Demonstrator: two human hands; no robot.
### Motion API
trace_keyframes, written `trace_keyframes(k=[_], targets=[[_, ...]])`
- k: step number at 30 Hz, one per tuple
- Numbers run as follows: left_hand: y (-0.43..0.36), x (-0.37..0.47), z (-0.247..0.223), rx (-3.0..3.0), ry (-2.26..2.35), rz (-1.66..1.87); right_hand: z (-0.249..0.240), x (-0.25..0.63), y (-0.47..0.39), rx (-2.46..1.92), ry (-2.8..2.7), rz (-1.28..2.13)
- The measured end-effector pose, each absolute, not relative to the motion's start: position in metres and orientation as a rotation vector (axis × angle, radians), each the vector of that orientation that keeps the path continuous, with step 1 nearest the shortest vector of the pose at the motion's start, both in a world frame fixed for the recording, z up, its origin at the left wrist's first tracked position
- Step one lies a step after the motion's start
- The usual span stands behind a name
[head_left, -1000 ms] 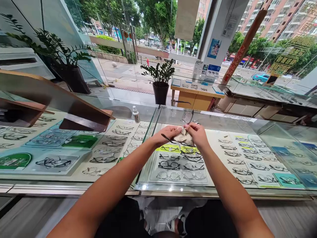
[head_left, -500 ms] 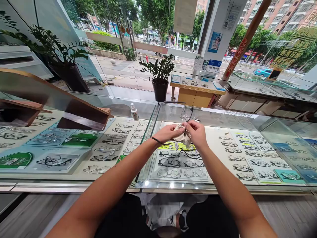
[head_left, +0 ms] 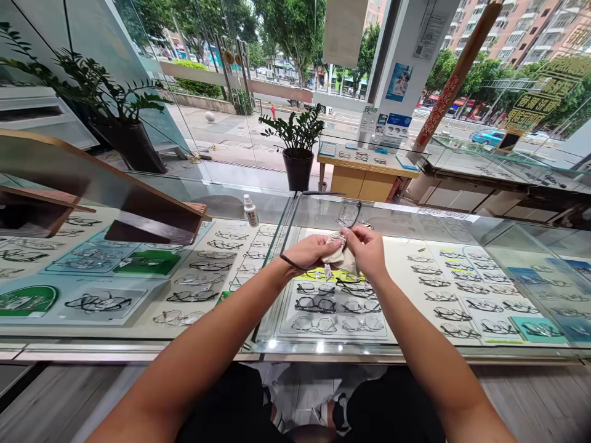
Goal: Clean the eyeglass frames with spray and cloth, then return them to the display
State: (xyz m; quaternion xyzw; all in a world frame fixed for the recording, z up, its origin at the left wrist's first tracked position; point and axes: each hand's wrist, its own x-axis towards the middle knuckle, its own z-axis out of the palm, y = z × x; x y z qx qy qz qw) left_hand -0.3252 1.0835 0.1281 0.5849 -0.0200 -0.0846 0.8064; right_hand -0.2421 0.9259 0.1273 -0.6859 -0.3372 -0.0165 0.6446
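Both hands are close together over the glass counter. My left hand (head_left: 311,252), with a dark band at the wrist, is closed on a crumpled beige cloth (head_left: 340,261). My right hand (head_left: 367,249) is closed, thumb and fingers pinching a pair of eyeglasses (head_left: 347,214) at the cloth's edge. A lens and a dark temple stick out beyond the fingers; the rest of the frame is hidden by cloth and hands. A small white tag (head_left: 327,272) hangs below my left fingers.
Rows of eyeglasses (head_left: 314,304) lie inside the glass display case (head_left: 397,215). A white bottle (head_left: 250,211) stands on the counter at left, near a wooden display stand (head_left: 157,203). Behind are a potted plant (head_left: 298,166) and a wooden table (head_left: 351,178) bearing more glasses.
The cloth hangs a little differently, spreading lower beneath my fingers, and the tag has shifted slightly left. Both hands keep their grip in nearly the same place.
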Motion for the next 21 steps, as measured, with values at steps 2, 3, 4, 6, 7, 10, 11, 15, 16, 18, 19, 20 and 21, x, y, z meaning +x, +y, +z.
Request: trace_keyframes(k=[2, 3, 4, 6, 7, 10, 11, 15, 16, 18, 19, 20, 21], targets=[[1.082, -0.326, 0.129, 1.279, -0.031, -0.163, 0.128, -0.245, 0.927, -1.558, -0.778, -0.052], [1.081, -0.327, 0.129, 1.289, -0.016, -0.151, 0.128, -0.245, 0.927, -1.557, -0.777, -0.056], [1.080, -0.327, 0.128, 1.298, 0.001, -0.138, 0.128, -0.246, 0.927, -1.557, -0.772, -0.060], [1.080, -0.326, 0.127, 1.313, 0.041, -0.124, 0.129, -0.247, 0.927, -1.558, -0.762, -0.072], [1.080, -0.326, 0.126, 1.329, 0.064, -0.131, 0.129, -0.248, 0.927, -1.558, -0.762, -0.081], [1.082, -0.327, 0.124, 1.437, 0.146, -0.199, 0.131, -0.250, 0.927, -1.561, -0.774, -0.129], [1.083, -0.327, 0.125, 1.484, 0.176, -0.217, 0.132, -0.251, 0.927, -1.566, -0.781, -0.147], [1.085, -0.327, 0.125, 1.560, 0.203, -0.185, 0.132, -0.253, 0.927, -1.600, -0.798, -0.190], [1.085, -0.326, 0.125, 1.530, 0.174, -0.159, 0.132, -0.253, 0.927, -1.604, -0.797, -0.189], [1.085, -0.324, 0.124, 1.450, 0.107, -0.097, 0.131, -0.254, 0.928, -1.601, -0.790, -0.177], [1.085, -0.323, 0.124, 1.419, 0.076, -0.065, 0.130, -0.254, 0.928, -1.598, -0.785, -0.166], [1.085, -0.322, 0.124, 1.404, 0.046, -0.039, 0.129, -0.254, 0.929, -1.596, -0.777, -0.153], [1.085, -0.322, 0.124, 1.403, 0.014, -0.021, 0.129, -0.254, 0.929, -1.594, -0.768, -0.142]])
